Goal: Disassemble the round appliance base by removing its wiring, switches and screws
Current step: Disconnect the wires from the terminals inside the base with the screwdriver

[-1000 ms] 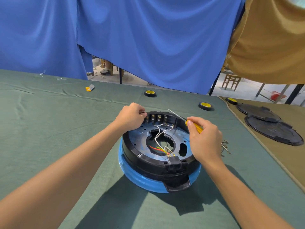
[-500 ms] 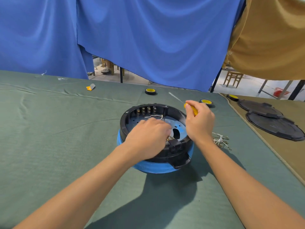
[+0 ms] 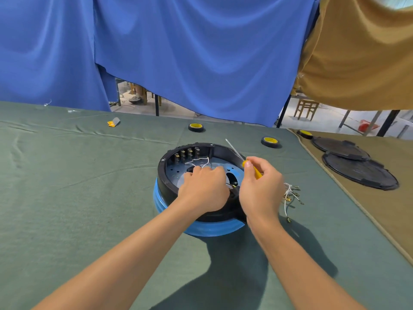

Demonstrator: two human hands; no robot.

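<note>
The green cloth surface (image 3: pixel 78 186) fills the lower frame under blue drapes (image 3: pixel 190 52), and just right of center on it sits the round base (image 3: pixel 166 175), a black ring on a blue bottom, open side up. At the right edge of the frame two dark round covers (image 3: pixel 357 168) lie on a tan cloth, well apart from the work. Our left hand (image 3: pixel 204 189) reaches down into the open middle of the base, fingers curled over the white wires (image 3: pixel 202 162); we judge it has hold of them, though the fingertips are hidden. Our right hand (image 3: pixel 260 189) hovers over the near right rim, closed around a yellow-handled screwdriver (image 3: pixel 251 167) whose thin shaft points up and away toward the upper left, off the base. Along the far inner wall stands a row of switches (image 3: pixel 186 154), with the white wires running toward them. A small bundle of loose wires (image 3: pixel 290 194) lies on the cloth just right of the base. To do this step well, we should pull each connector straight off its terminal, gripping the metal end and not the wire, while the right hand steadies the rim. The screwdriver tip should stay clear until the wires are out, then go to the rim screw (image 3: pixel 162 160).
</note>
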